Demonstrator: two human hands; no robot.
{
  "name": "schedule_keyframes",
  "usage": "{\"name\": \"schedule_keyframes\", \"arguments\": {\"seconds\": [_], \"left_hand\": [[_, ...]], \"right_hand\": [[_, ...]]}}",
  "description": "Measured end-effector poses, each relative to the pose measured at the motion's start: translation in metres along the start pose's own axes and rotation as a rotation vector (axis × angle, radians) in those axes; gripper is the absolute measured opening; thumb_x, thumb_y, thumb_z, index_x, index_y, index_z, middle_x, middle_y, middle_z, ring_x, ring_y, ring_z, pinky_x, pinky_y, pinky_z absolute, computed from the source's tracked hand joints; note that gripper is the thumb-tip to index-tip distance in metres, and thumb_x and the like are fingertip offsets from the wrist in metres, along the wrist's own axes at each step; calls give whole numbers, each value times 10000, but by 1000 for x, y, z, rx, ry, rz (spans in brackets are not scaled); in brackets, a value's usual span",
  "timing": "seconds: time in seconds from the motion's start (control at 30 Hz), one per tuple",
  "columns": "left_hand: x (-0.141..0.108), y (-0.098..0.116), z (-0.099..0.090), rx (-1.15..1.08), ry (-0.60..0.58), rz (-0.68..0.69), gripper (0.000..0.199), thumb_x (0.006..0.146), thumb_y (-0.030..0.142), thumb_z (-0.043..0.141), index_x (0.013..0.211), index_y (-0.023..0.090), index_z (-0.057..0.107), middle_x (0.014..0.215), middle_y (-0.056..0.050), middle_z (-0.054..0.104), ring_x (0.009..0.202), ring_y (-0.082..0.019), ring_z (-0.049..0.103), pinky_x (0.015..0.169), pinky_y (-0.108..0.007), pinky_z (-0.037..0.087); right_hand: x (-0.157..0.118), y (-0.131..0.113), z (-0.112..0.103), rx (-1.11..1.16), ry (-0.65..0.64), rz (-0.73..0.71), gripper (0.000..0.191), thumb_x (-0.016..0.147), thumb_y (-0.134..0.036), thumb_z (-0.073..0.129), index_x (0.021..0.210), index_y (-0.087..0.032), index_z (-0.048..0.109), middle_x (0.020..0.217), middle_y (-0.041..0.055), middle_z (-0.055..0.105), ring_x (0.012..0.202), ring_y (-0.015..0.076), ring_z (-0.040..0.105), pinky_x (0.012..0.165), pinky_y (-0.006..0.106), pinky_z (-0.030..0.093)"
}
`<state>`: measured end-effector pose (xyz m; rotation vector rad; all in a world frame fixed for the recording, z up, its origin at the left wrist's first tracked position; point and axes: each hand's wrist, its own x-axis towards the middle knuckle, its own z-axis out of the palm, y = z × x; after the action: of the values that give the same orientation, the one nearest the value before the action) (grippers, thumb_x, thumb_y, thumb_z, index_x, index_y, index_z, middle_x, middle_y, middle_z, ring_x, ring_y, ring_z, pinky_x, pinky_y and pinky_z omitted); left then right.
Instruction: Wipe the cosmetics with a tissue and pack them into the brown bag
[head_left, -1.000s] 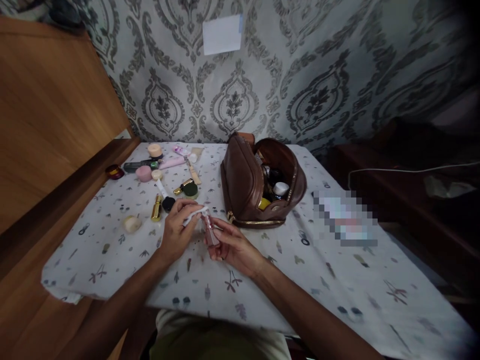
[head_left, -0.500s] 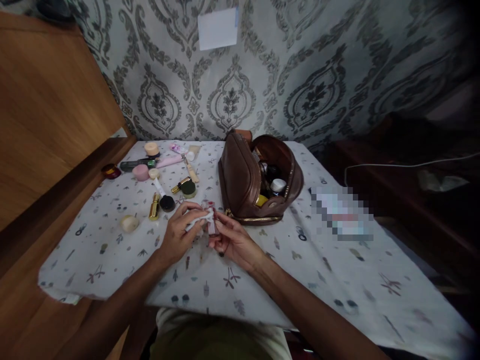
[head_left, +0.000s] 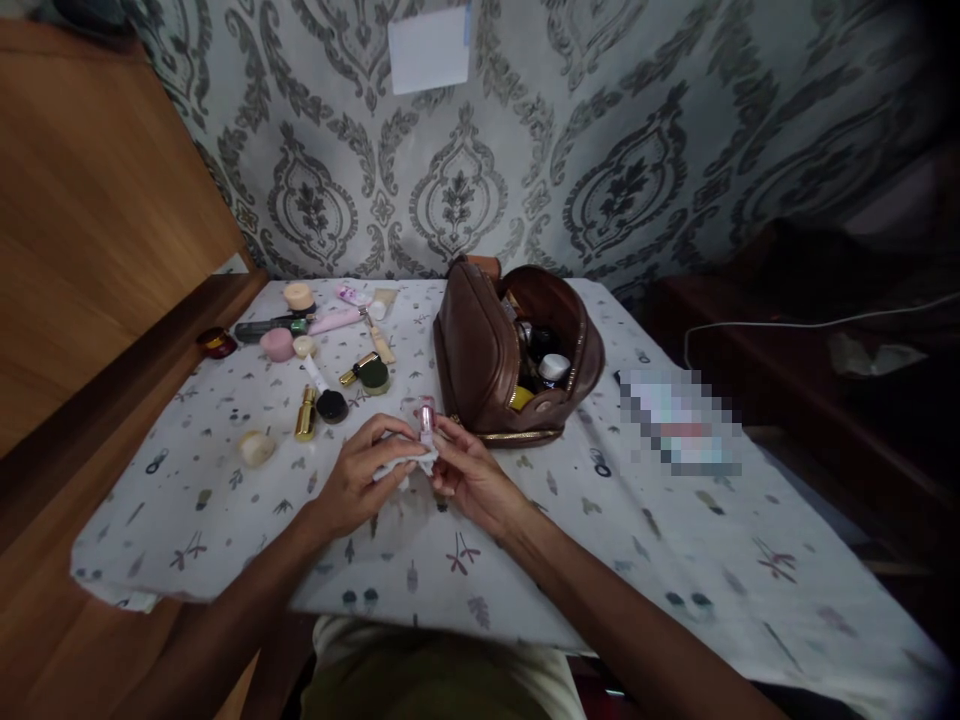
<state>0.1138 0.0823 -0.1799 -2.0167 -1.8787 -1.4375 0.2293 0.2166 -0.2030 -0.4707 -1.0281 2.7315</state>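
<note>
My left hand (head_left: 364,472) pinches a white cloth or tissue (head_left: 405,461), pressed against a small pinkish tube (head_left: 427,420). The fingers of my right hand (head_left: 476,478) are closed round the lower part of that tube, which stands roughly upright between both hands. Just behind the hands sits an open brown bag (head_left: 480,350), with a white-lidded jar (head_left: 554,368) and a yellow item (head_left: 521,398) inside. A gold tube (head_left: 306,413) and a round black-topped brush (head_left: 331,405) lie left of my hands.
Further left are a pink jar (head_left: 277,344), a cream-coloured round item (head_left: 256,448), a dark red jar (head_left: 216,343) and a green-lidded pot (head_left: 375,375). A pixelated flat object (head_left: 682,420) lies to the right on the patterned tablecloth (head_left: 600,560).
The cloth in my left hand has moved down along the tube, showing its shiny pink upper part. The camera view has shifted slightly.
</note>
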Motion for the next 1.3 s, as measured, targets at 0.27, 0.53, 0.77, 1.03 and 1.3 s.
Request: {"name": "schedule_keyframes", "arguments": {"seconds": [0.27,0.53,0.77,1.03,1.3], "left_hand": [[0,-7,1,64,133,-33,240,929,143,565,1130,229,661,1056,-69,601,976,-178,598,849,-344,513],[0,-7,0,186,289,-162,191,936,187,554,1081,216,674,1020,-49,578,958,-174,586,835,-334,508],[1,-8,-1,160,252,-162,161,932,193,560,1056,202,663,963,-42,596,915,-169,590,810,-321,506],[-1,-5,1,77,130,-55,197,937,165,555,1094,211,663,1002,-61,588,929,-173,596,807,-325,510],[-1,1,-2,20,-14,34,242,906,90,572,1113,185,653,1051,-82,576,972,-168,594,829,-297,510]], "right_hand": [[-5,-2,4,-76,-130,58,443,669,-398,852,1020,-183,689,619,-56,610,418,54,558,363,135,339],[-8,1,2,-121,-198,82,489,702,-381,834,1121,-187,675,785,-7,682,465,50,573,418,149,405],[-10,-1,3,-114,-237,85,503,696,-379,839,1117,-189,640,822,4,699,512,79,626,440,167,408],[-4,0,2,-81,-163,16,514,686,-395,847,1052,-219,532,780,-2,710,524,105,656,400,139,362],[0,1,2,13,-79,-23,445,663,-364,866,962,-227,567,668,-67,649,508,89,644,418,137,410]]}}
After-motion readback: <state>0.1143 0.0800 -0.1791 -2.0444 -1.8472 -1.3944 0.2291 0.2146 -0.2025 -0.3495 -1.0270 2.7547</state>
